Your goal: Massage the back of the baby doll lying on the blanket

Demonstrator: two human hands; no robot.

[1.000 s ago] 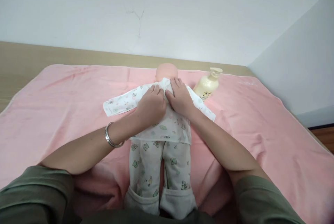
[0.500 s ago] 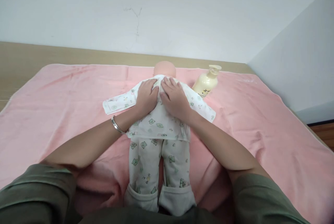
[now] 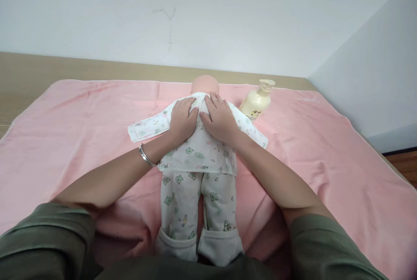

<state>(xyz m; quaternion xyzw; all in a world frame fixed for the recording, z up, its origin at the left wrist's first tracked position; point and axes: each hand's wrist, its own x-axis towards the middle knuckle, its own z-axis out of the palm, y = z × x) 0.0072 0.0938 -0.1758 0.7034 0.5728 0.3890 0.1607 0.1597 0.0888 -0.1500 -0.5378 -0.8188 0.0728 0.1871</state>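
Note:
A baby doll in a white printed top and matching trousers lies with its head away from me. Only the smooth crown of the head shows; no face is visible. My left hand rests flat on the upper left of the top, with a silver bangle at the wrist. Beside it, my right hand lies on the upper right, its fingers stretched out towards the neckline. Both hands hold nothing. The sleeves spread out to either side, and the trouser legs end in folded pale cuffs close to my body.
A pink blanket covers most of the wooden surface. To the right of the doll's shoulder, a pale yellow pump bottle leans at a tilt. White walls rise behind and at the right.
My right hand has shifted slightly, its fingers now pointing more straight up towards the neckline. My left hand stays in the same place on the top. The view has moved very slightly.

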